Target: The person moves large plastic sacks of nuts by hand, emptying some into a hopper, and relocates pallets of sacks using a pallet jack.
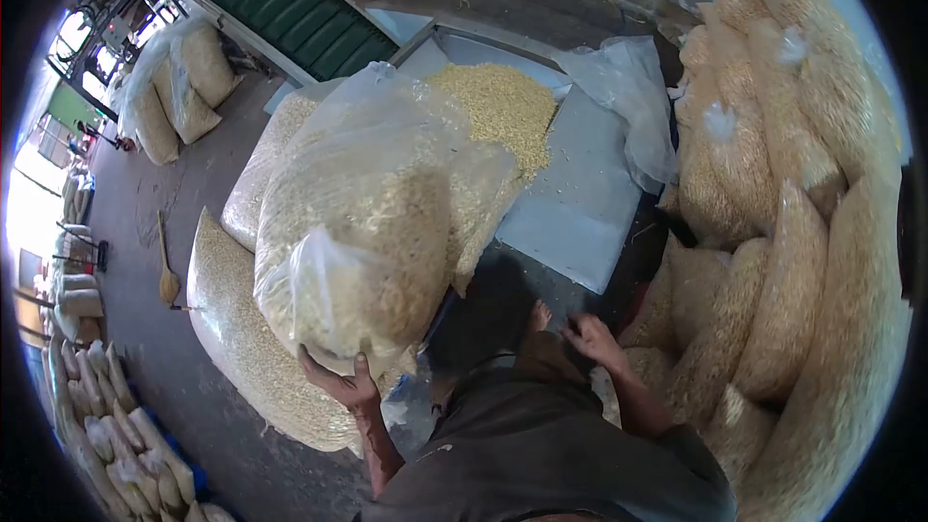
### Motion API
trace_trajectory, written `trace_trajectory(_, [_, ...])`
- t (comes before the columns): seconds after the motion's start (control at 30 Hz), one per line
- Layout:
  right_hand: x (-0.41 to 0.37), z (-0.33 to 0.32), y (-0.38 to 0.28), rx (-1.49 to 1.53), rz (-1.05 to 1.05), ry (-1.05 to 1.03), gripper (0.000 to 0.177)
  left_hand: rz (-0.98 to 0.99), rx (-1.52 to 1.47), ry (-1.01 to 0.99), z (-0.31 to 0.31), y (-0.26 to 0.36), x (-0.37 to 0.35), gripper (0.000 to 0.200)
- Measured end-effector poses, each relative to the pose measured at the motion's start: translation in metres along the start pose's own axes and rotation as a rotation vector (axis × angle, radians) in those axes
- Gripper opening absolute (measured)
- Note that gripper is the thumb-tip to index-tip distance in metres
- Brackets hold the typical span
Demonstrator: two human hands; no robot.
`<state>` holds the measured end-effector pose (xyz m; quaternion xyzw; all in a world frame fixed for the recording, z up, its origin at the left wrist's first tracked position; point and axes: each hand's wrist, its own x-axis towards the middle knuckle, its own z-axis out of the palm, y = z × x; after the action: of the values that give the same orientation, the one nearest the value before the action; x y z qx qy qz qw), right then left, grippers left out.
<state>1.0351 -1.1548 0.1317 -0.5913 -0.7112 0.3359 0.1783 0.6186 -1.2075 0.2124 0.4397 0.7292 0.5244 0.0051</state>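
My left hand rests against the near end of a large clear plastic bag of pale chips or flakes, thumb and fingers spread wide. That bag lies on top of other filled bags. Its far end is beside a heap of yellowish pieces on a pale metal tray. My right hand hangs by my right leg, fingers loosely bent and apart, with nothing visible in it. The left fingertips are partly hidden by the bag's edge.
A green ribbed conveyor belt runs up behind the tray. Crumpled clear plastic drapes over the tray's right edge. Tall stacked full bags crowd my right side. A broom-like tool lies on the floor to the left, with more bags beyond.
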Motion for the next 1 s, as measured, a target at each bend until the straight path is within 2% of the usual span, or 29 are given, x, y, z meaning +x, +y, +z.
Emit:
trace_trajectory(0.03, [0.035, -0.020, -0.010, -0.032, -0.058, -0.021, 0.034, -0.024, 0.133, 0.006, 0.013, 0.032, 0.013, 0.086])
trace_trajectory(0.1, [0.104, -0.040, -0.006, -0.002, 0.017, -0.259, 0.036, -0.048, 0.274, -0.005, 0.055, 0.066, 0.042, 0.084])
trace_trajectory(0.17, [0.158, -0.035, 0.013, -0.027, -0.180, -0.181, 0.034, -0.061, 0.315, 0.030, 0.085, 0.077, 0.064, 0.095])
trace_trajectory(0.23, [0.200, -0.047, 0.007, -0.081, -0.318, -0.164, 0.035, -0.114, 0.434, -0.008, 0.097, 0.073, 0.071, 0.093])
trace_trajectory(0.27, [0.215, -0.057, 0.002, -0.085, -0.296, -0.181, 0.035, -0.148, 0.531, -0.010, 0.106, 0.070, 0.075, 0.091])
trace_trajectory(0.33, [0.239, -0.076, -0.003, 0.007, -0.196, -0.294, 0.035, -0.197, 0.415, 0.048, 0.111, 0.069, 0.079, 0.079])
trace_trajectory(0.4, [0.250, -0.079, 0.022, 0.036, -0.162, -0.328, 0.034, -0.177, 0.427, 0.106, 0.113, 0.050, 0.077, 0.074])
trace_trajectory(0.47, [0.268, -0.085, 0.050, 0.059, -0.143, -0.343, 0.034, -0.219, 0.283, 0.157, 0.118, 0.045, 0.077, 0.071])
trace_trajectory(0.53, [0.286, -0.104, 0.082, 0.020, -0.036, -0.428, 0.033, -0.286, 0.349, 0.245, 0.122, 0.036, 0.074, 0.064])
trace_trajectory(0.57, [0.299, -0.120, 0.094, 0.078, -0.034, -0.398, 0.034, -0.210, 0.424, 0.260, 0.117, 0.020, 0.071, 0.061])
trace_trajectory(0.6, [0.315, -0.136, 0.106, 0.063, 0.042, -0.383, 0.031, -0.293, 0.465, 0.315, 0.118, 0.019, 0.069, 0.061])
trace_trajectory(0.63, [0.334, -0.150, 0.118, 0.099, 0.094, -0.355, 0.030, -0.287, 0.466, 0.332, 0.115, 0.011, 0.067, 0.060])
trace_trajectory(0.67, [0.355, -0.165, 0.130, 0.137, 0.142, -0.328, 0.029, -0.308, 0.540, 0.333, 0.120, 0.024, 0.070, 0.059])
trace_trajectory(0.73, [0.401, -0.188, 0.153, 0.142, 0.218, -0.244, 0.027, -0.277, 0.488, 0.304, 0.121, 0.020, 0.072, 0.060])
trace_trajectory(0.87, [0.484, -0.221, 0.189, 0.153, 0.243, -0.264, 0.024, -0.358, 0.607, 0.199, 0.113, 0.020, 0.077, 0.062])
trace_trajectory(0.9, [0.502, -0.230, 0.187, 0.062, 0.299, -0.287, 0.025, -0.501, 0.473, 0.225, 0.105, 0.005, 0.074, 0.062])
trace_trajectory(0.93, [0.516, -0.231, 0.202, 0.064, 0.281, -0.292, 0.025, -0.638, 0.334, 0.251, 0.118, 0.016, 0.088, 0.062])
trace_trajectory(0.97, [0.529, -0.231, 0.217, 0.083, 0.307, -0.275, 0.027, -0.718, 0.339, 0.296, 0.131, 0.030, 0.096, 0.063])
trace_trajectory(1.0, [0.538, -0.232, 0.229, 0.103, 0.334, -0.259, 0.028, -0.716, 0.341, 0.314, 0.147, 0.041, 0.105, 0.063])
